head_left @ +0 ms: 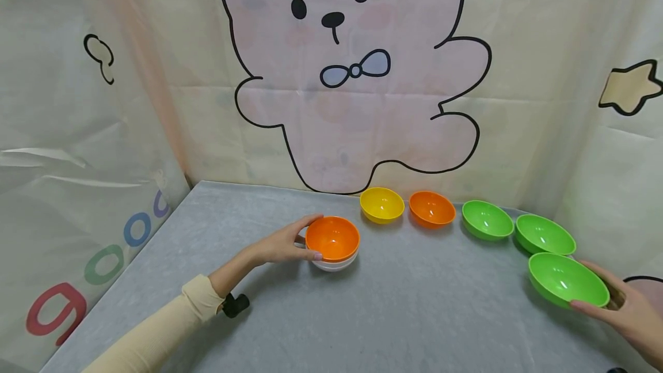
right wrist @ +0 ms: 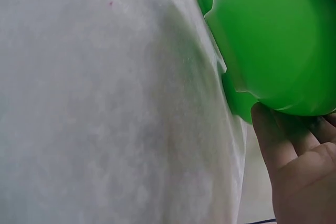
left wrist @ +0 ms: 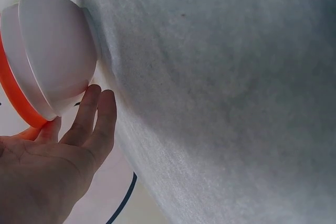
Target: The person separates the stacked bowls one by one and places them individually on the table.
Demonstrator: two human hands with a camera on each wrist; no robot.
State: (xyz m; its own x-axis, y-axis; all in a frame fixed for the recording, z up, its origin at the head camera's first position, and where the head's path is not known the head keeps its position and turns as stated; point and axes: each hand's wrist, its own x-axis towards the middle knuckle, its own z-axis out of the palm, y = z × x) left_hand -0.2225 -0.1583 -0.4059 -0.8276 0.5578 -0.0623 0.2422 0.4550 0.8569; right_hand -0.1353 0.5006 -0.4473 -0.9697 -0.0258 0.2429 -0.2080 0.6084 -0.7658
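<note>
An orange bowl (head_left: 332,238) sits nested in a white bowl (head_left: 334,263) on the grey cloth-covered table (head_left: 404,309). My left hand (head_left: 297,242) grips this stack from the left, fingers round the far rim and thumb on the near rim. In the left wrist view the fingers (left wrist: 97,116) lie against the white bowl (left wrist: 58,51), and the orange bowl's rim (left wrist: 13,95) shows above it. At the right edge my right hand (head_left: 613,303) holds a green bowl (head_left: 567,278), thumb on the near rim. From the right wrist, the green bowl (right wrist: 278,40) rests on the fingers (right wrist: 273,135).
A row of bowls stands along the back: yellow (head_left: 381,204), orange (head_left: 432,208), then two green bowls (head_left: 487,219) (head_left: 545,233). A curtain with a cartoon bear (head_left: 352,73) walls in the table at the back and both sides.
</note>
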